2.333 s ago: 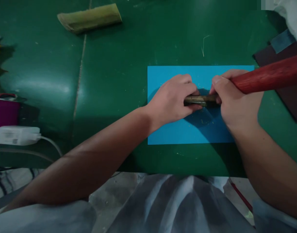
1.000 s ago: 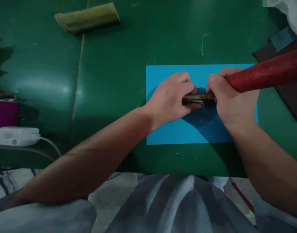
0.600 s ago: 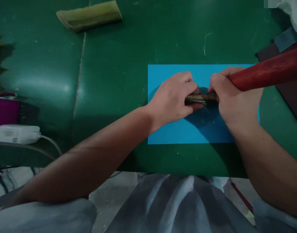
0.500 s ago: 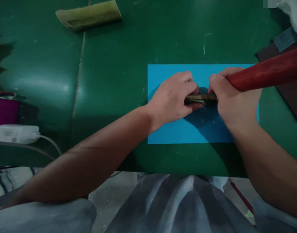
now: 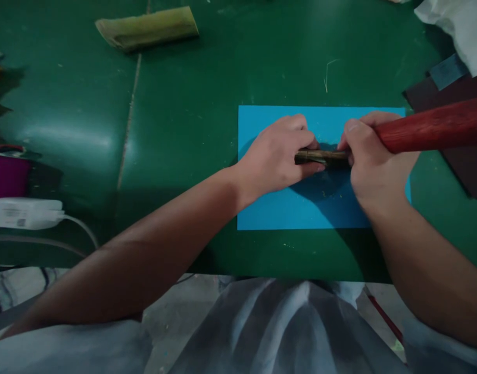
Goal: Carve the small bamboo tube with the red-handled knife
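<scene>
My left hand is closed around a thin, dark brown stick-like piece, perhaps bamboo, pinning it low over a blue sheet. Opposite it, my right hand wraps a tool with a thick red wooden handle. The handle slants out past the hand to the right edge of the view. Its working end is hidden behind my fingers, at the right end of the brown piece. Small pale shavings lie on the sheet below my hands.
A split green bamboo section lies at the upper left of the green table. Near the left edge are a purple box and a white charger with its cable. Dark flat sheets and a white bag sit at right.
My right hand has shifted slightly to the right along the brown piece, and the red handle now sits a little lower. The left hand keeps its hold. The view has moved slightly.
</scene>
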Motion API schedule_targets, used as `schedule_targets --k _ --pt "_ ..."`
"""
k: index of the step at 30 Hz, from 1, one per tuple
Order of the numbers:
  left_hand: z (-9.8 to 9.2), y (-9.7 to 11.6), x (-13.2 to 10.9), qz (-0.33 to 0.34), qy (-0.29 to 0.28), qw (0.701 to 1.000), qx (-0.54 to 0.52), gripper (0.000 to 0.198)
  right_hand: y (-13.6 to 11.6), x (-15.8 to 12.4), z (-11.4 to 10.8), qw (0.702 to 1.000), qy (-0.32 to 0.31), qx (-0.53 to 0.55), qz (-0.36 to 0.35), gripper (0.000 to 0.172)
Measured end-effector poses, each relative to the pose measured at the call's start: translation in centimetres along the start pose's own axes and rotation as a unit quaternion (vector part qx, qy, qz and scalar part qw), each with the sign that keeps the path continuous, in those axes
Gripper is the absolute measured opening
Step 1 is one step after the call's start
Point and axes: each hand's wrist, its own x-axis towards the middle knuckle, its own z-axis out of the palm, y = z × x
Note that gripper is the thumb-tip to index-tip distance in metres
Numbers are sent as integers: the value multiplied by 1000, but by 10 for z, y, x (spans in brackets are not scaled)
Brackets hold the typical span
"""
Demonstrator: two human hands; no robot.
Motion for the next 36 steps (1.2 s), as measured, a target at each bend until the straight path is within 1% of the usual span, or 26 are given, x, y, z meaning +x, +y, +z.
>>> schedule_targets --k 2,6,12,14,19,23,28,30,34,36 --pt "-1 1 -1 -2 -11 1000 9 21 -1 1 -2 1000 -11 -18 16 41" --pt "-4 3 -1 -12 -25 999 33 22 1 3 -2 999 -24 -5 30 37" --pt "-3 5 0 -14 -28 998 46 29 2 5 3 999 -6 27 23 28" --pt "-3 5 0 -16 -20 999 44 27 1 5 4 999 1 29 26 26" --pt "-3 5 -1 -20 -26 999 42 26 0 4 3 1000 1 2 27 32" --pt "-2 5 -1 -19 -21 999 43 24 3 3 0 999 -4 -14 29 30" --pt "-1 4 0 -15 -18 999 45 22 7 4 0 1000 -14 -3 23 29" --pt "0 5 -1 -15 -15 999 44 20 5 2 0 1000 -16 0 26 32" --pt "0 9 -4 -17 1 999 34 23 -5 -2 -5 999 -14 -10 31 35" --pt "0 13 -6 -19 9 999 42 21 -9 -3 -9 998 -41 -28 25 33"
